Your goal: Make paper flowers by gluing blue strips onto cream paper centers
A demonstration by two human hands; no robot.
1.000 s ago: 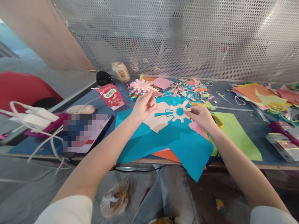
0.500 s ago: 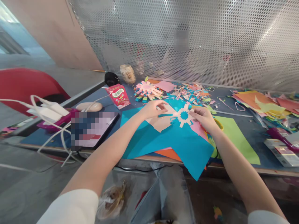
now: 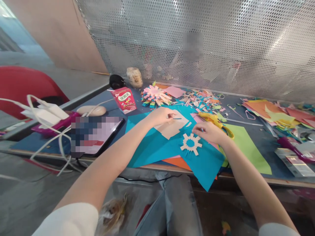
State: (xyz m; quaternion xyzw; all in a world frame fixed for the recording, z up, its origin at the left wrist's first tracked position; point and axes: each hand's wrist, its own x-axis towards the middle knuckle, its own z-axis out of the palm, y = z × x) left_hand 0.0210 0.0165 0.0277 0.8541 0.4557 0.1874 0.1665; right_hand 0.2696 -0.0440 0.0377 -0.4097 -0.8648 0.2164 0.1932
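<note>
My left hand (image 3: 164,117) is closed in a pinch on a thin blue paper strip (image 3: 177,118), above a pale peach paper piece (image 3: 169,128). Just below the fingertips of my right hand (image 3: 206,131), a pale ring-shaped paper cutout (image 3: 197,144) with square teeth lies on a large blue sheet (image 3: 157,147). The right fingers are loosely curled, with a small gap between them, and nothing shows in them. Yellow-handled scissors (image 3: 212,119) lie behind that hand, partly hidden by it.
A layered paper flower (image 3: 155,94) and a heap of paper scraps (image 3: 204,100) lie at the back. On the left are a red drink carton (image 3: 125,101), a tablet (image 3: 105,134) and white cables (image 3: 61,144). Green paper (image 3: 248,147) and stacked coloured sheets (image 3: 273,109) lie to the right.
The toothed cutout has left my right fingers and now lies lower on the blue sheet. My right hand has moved slightly down and left, uncovering more of the scissors. My left hand still pinches the strip.
</note>
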